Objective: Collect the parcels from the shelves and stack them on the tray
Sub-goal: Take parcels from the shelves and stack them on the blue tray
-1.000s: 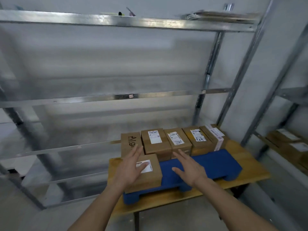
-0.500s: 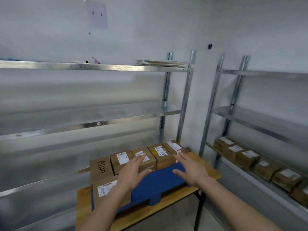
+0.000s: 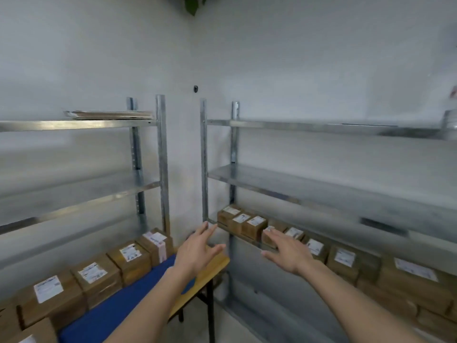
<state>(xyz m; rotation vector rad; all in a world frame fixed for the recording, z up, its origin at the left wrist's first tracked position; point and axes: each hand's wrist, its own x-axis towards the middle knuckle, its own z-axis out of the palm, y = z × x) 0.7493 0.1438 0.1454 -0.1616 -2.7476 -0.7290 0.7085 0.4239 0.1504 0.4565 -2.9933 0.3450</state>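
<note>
Empty hands before the right shelf.
Left hand [image 3: 195,251] and right hand [image 3: 288,253] hover, fingers spread, near shelf parcels [image 3: 249,225]; tray [image 3: 116,310] at left.

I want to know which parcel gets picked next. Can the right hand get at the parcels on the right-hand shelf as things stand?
Probably yes. The right hand is open and holds nothing, already stretched toward the parcels on the right-hand shelf; nothing shows between them, and the shelf's front is open.

Tray [image 3: 116,308] edge cut; shelf parcels [image 3: 343,258] prob. blurred.
</note>
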